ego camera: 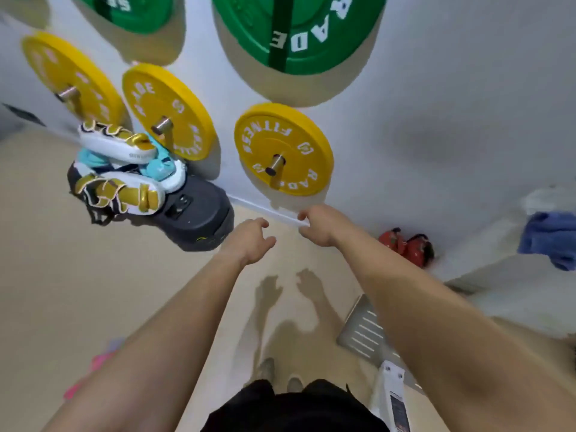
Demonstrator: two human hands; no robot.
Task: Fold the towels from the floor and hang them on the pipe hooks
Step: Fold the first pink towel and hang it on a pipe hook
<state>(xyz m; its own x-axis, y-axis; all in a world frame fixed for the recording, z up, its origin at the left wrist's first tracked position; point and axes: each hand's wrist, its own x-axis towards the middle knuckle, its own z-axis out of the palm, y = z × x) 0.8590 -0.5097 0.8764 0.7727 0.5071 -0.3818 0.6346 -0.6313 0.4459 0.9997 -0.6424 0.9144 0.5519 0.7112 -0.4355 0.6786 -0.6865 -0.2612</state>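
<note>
Left grip (249, 241), right grip (318, 226): mid-frame, empty, fingers loosely curled. Blue towel (551, 238) bunched at right edge. Likely soft, light, limp; best pinched at two corners. Pink cloth (93, 372) lower left, blurred.

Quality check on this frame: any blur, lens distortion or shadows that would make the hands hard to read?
Head view: strong wide-angle warp, with the green plate stretched and curved at the top edge. Soft shadows of both hands fall on the floor. The left hand and right hand are reasonably sharp, but the blue cloth at the right edge is smeared.
</note>
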